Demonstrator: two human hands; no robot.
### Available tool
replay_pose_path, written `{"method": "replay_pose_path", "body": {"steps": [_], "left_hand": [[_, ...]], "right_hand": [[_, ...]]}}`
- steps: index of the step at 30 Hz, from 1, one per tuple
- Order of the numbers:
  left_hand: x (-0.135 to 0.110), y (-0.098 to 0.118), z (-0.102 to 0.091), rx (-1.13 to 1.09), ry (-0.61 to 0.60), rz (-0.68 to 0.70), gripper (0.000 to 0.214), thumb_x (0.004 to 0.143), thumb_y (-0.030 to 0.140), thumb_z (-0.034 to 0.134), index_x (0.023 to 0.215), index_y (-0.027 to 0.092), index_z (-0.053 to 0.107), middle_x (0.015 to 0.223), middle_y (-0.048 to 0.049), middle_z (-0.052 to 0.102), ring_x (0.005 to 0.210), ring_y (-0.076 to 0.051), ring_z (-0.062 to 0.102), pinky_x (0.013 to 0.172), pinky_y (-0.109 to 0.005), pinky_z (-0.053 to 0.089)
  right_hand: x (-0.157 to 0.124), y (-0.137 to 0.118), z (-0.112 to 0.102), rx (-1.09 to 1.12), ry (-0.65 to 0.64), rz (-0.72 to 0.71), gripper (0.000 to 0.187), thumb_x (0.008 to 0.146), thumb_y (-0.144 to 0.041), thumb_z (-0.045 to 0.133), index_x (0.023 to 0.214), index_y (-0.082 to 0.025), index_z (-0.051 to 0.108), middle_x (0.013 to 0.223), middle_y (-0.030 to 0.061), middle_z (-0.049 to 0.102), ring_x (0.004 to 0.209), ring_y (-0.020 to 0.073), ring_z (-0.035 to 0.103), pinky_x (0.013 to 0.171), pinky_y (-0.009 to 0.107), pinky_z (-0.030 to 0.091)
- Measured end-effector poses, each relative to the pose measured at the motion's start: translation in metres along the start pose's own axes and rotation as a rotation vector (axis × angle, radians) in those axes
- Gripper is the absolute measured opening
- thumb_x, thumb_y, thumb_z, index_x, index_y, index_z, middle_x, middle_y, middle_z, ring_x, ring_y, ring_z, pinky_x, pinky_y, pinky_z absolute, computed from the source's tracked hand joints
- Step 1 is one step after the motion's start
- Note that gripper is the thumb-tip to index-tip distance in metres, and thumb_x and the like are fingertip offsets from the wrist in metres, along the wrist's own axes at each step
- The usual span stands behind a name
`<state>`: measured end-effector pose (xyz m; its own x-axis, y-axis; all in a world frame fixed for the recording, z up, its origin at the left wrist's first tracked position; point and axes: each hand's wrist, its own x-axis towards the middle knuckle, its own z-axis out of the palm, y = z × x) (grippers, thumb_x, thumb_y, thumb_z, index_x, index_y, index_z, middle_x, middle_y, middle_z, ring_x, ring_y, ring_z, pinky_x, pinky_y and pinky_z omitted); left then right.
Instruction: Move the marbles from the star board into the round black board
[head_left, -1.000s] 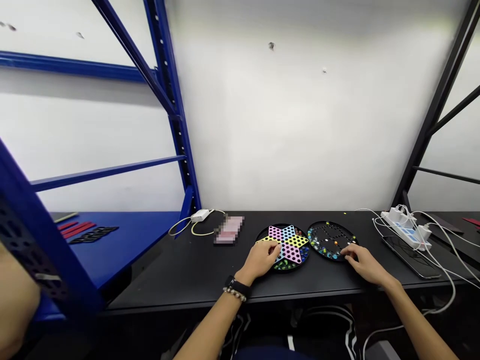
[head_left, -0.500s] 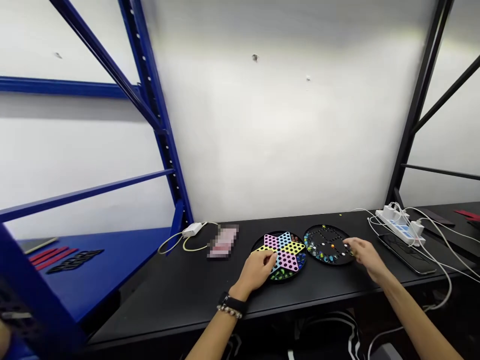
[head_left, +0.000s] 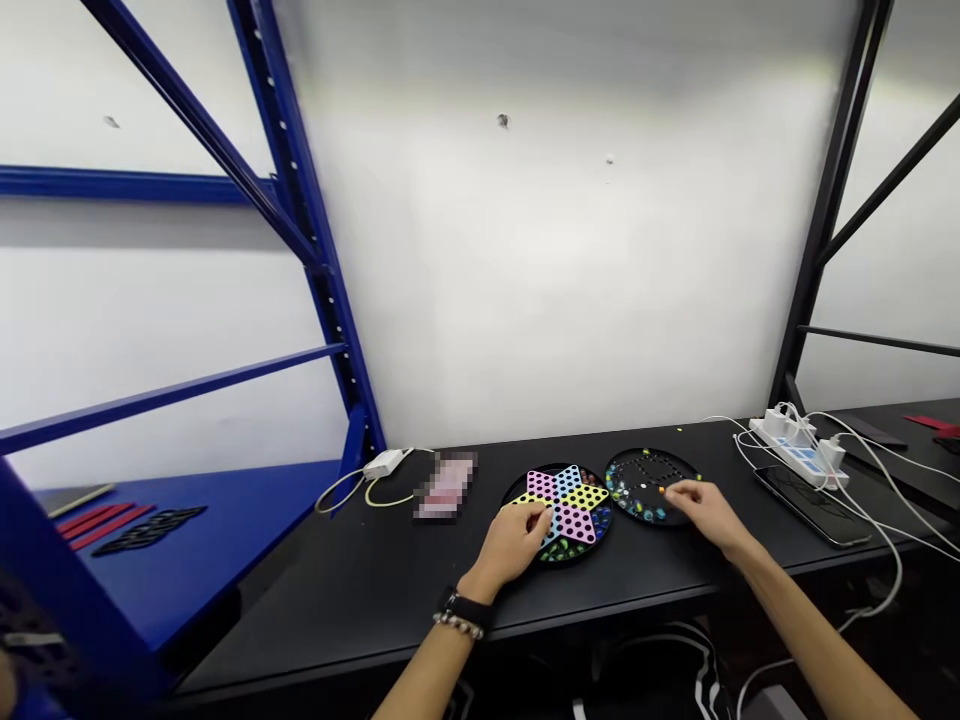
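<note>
A round Chinese-checkers board (head_left: 570, 500) with a star of pink, yellow and blue points lies on the black table (head_left: 360, 590). My left hand (head_left: 514, 542) rests on its near-left edge, fingers curled on the rim. Beside it to the right sits a round black tray (head_left: 645, 472) holding several coloured marbles. My right hand (head_left: 701, 510) hovers over the tray's right part, fingers bent toward the marbles; what the fingertips hold is too small to make out.
A white power strip (head_left: 799, 450) with plugs and cables and a dark phone (head_left: 814, 505) lie at the right. A white charger with a yellow cable (head_left: 379, 468) and a blurred pink item (head_left: 444, 488) lie left. A blue shelf (head_left: 225, 510) stands at the left.
My right hand has moved from the tray's near-right rim up and in over the marbles. The view has shifted to the right and slightly down. My left hand stays on the board.
</note>
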<state>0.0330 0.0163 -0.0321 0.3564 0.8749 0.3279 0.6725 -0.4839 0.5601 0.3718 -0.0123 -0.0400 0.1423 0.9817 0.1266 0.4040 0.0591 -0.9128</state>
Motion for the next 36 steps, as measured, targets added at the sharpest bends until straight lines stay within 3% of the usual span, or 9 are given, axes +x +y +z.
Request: {"method": "replay_pose_path", "body": {"steps": [4, 8, 11, 16, 20, 24, 31, 34, 36], "left_hand": [[0.000, 0.000, 0.000, 0.010, 0.005, 0.002, 0.042, 0.092, 0.042, 0.038, 0.058, 0.020, 0.047, 0.055, 0.0025, 0.045, 0.055, -0.013, 0.041, 0.057, -0.027, 0.026], [0.000, 0.001, -0.001, 0.004, 0.006, 0.001, 0.042, 0.092, 0.041, 0.039, 0.058, 0.019, 0.045, 0.055, 0.0031, 0.044, 0.055, -0.013, 0.040, 0.057, -0.026, 0.026], [0.000, 0.003, -0.001, 0.001, -0.001, -0.007, 0.041, 0.092, 0.041, 0.039, 0.058, 0.019, 0.047, 0.056, 0.0026, 0.047, 0.056, -0.013, 0.042, 0.057, -0.026, 0.027], [-0.001, 0.004, -0.001, 0.013, 0.004, -0.007, 0.041, 0.092, 0.040, 0.039, 0.058, 0.019, 0.046, 0.057, 0.0020, 0.049, 0.056, -0.013, 0.042, 0.057, -0.026, 0.026], [-0.001, 0.005, -0.002, 0.009, -0.006, -0.012, 0.041, 0.092, 0.040, 0.039, 0.058, 0.019, 0.048, 0.058, 0.0018, 0.051, 0.056, -0.013, 0.043, 0.058, -0.027, 0.027], [-0.001, 0.003, -0.001, 0.019, 0.004, -0.025, 0.040, 0.092, 0.039, 0.040, 0.059, 0.019, 0.051, 0.059, 0.0015, 0.054, 0.057, -0.013, 0.046, 0.058, -0.026, 0.029], [-0.002, 0.003, -0.002, 0.018, 0.004, -0.039, 0.042, 0.093, 0.040, 0.039, 0.061, 0.020, 0.057, 0.062, -0.0001, 0.062, 0.059, -0.014, 0.052, 0.061, -0.026, 0.032], [-0.002, 0.005, -0.003, 0.016, -0.006, -0.043, 0.042, 0.093, 0.041, 0.039, 0.062, 0.020, 0.057, 0.063, -0.0001, 0.063, 0.061, -0.015, 0.054, 0.061, -0.026, 0.033], [-0.002, 0.006, -0.004, 0.012, -0.009, -0.042, 0.042, 0.094, 0.041, 0.038, 0.062, 0.020, 0.057, 0.064, 0.0000, 0.064, 0.062, -0.015, 0.055, 0.062, -0.026, 0.033]], "right_hand": [[0.011, -0.023, -0.004, 0.654, -0.070, 0.196, 0.024, 0.073, -0.039, 0.068, 0.078, -0.018, 0.058, 0.058, -0.0080, 0.040, 0.040, 0.0025, 0.020, 0.040, 0.020, 0.014], [0.028, -0.036, 0.010, 0.919, -0.147, 0.267, 0.020, 0.080, -0.037, 0.057, 0.075, -0.019, 0.051, 0.064, -0.0052, 0.047, 0.037, 0.0016, 0.020, 0.036, 0.018, 0.013], [0.043, -0.037, 0.030, 0.671, -0.104, 0.195, 0.023, 0.082, -0.041, 0.055, 0.076, -0.019, 0.055, 0.059, -0.0062, 0.044, 0.037, 0.0032, 0.021, 0.036, 0.019, 0.014], [0.054, -0.034, 0.057, -0.346, -0.075, -0.111, 0.022, 0.076, -0.040, 0.064, 0.070, -0.019, 0.064, 0.070, 0.0031, 0.063, 0.066, 0.0150, 0.057, 0.058, 0.024, 0.036], [0.051, -0.028, 0.069, -0.717, -0.165, -0.101, 0.018, 0.079, -0.039, 0.063, 0.076, -0.021, 0.065, 0.086, 0.0068, 0.070, 0.083, 0.0209, 0.064, 0.066, 0.026, 0.036], [0.054, -0.018, 0.071, -0.602, -0.154, -0.130, 0.024, 0.081, -0.038, 0.063, 0.066, -0.020, 0.057, 0.072, 0.0045, 0.065, 0.072, 0.0172, 0.059, 0.061, 0.025, 0.032], [0.078, -0.018, 0.055, 0.450, -0.126, 0.125, 0.025, 0.081, -0.043, 0.043, 0.077, -0.020, 0.052, 0.058, -0.0062, 0.041, 0.039, 0.0061, 0.019, 0.040, 0.022, 0.016], [0.086, -0.016, 0.055, 0.416, -0.094, 0.131, 0.026, 0.080, -0.041, 0.041, 0.078, -0.019, 0.055, 0.059, -0.0042, 0.045, 0.039, 0.0065, 0.021, 0.040, 0.022, 0.017], [0.087, -0.013, 0.059, 0.168, -0.055, 0.019, 0.027, 0.081, -0.042, 0.046, 0.073, -0.019, 0.056, 0.057, -0.0026, 0.047, 0.043, 0.0083, 0.032, 0.043, 0.022, 0.024]]}}
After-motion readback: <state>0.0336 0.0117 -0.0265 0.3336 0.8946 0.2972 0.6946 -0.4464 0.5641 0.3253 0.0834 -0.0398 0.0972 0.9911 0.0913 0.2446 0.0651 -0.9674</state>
